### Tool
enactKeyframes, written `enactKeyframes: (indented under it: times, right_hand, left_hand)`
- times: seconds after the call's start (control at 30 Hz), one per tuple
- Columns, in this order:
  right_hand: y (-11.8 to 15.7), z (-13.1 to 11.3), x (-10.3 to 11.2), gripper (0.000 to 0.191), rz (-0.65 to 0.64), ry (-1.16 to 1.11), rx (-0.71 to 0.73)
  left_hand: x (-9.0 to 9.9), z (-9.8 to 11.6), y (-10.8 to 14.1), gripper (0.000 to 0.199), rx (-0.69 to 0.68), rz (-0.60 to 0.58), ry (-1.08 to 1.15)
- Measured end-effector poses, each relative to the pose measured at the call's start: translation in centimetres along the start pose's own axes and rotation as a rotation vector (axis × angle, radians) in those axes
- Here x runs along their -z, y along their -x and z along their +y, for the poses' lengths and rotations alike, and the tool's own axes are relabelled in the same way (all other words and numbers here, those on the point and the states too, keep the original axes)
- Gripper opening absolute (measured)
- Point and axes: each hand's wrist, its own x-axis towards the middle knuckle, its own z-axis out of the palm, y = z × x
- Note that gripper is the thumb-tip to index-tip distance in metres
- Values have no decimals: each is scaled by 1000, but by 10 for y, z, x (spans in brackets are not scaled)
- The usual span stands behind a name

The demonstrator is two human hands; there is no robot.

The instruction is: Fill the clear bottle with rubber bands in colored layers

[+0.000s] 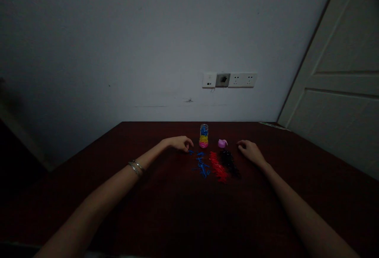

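A clear bottle (pixel 203 136) stands on the dark red table, with pink, yellow and blue layers inside. Beside it on the right sits a pink lid (pixel 222 143). Nearer the camera lie loose blue pieces (pixel 203 166), a red pile (pixel 218 167) and a black pile (pixel 229 163). My left hand (pixel 181 143) is left of the bottle, its fingers pinched at a small blue piece (pixel 191 152) on the table. My right hand (pixel 250 150) rests on the table right of the lid and black pile, fingers loosely spread and holding nothing.
The table (pixel 166 210) meets a pale wall (pixel 148 53) at its back edge. Sockets and switches (pixel 229 80) are set in the wall above the bottle. A panelled door (pixel 340 80) stands at the right. Bracelets (pixel 136 167) circle my left wrist.
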Motion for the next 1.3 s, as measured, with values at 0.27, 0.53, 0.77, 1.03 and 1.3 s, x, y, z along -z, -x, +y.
enactKeyframes:
  times: [0.27, 0.53, 0.77, 1.03, 1.3]
  right_hand:
    - [0, -1, 0, 30, 1, -1, -4]
    - [-1, 3, -4, 29, 12, 2, 6]
    - [-1, 2, -4, 30, 18, -4, 23]
    - [-1, 1, -5, 28, 21, 0, 14]
    - [-2, 1, -5, 30, 16, 21, 26]
  left_hand:
    - [-13, 6, 1, 26, -60, 91, -360]
    - [-17, 20, 10, 18, -31, 3, -795]
    - [-21, 26, 13, 16, -8, -39, -886]
    - [23, 51, 6, 17, -11, 88, -759]
    - [73, 101, -16, 17, -219, 304, -640]
